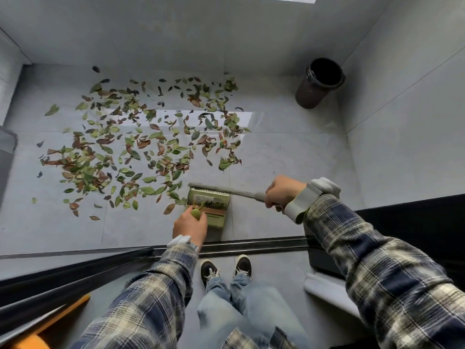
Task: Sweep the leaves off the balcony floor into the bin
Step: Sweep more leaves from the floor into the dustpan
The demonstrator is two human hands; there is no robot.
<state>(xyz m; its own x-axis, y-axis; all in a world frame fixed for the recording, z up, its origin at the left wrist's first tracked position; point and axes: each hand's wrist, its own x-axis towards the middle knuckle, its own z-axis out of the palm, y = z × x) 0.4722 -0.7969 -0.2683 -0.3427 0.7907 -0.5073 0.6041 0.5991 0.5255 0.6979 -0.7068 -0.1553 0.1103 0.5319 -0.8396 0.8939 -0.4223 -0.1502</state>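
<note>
Leaves (141, 147), green and brown, lie scattered over the grey balcony floor (276, 147), spreading from 9 to 12 o'clock of the dustpan (216, 220). Left hand (190, 226): fingers curled round the dustpan's green handle; the pan rests on the floor just past the door track (251, 244). Right hand (283, 191): fingers wrapped round the handle of the grey brush (226, 190), its head along the pan's far edge. The dark bin (319, 83) stands upright in the corner at 1 o'clock, well apart from the leaves
</note>
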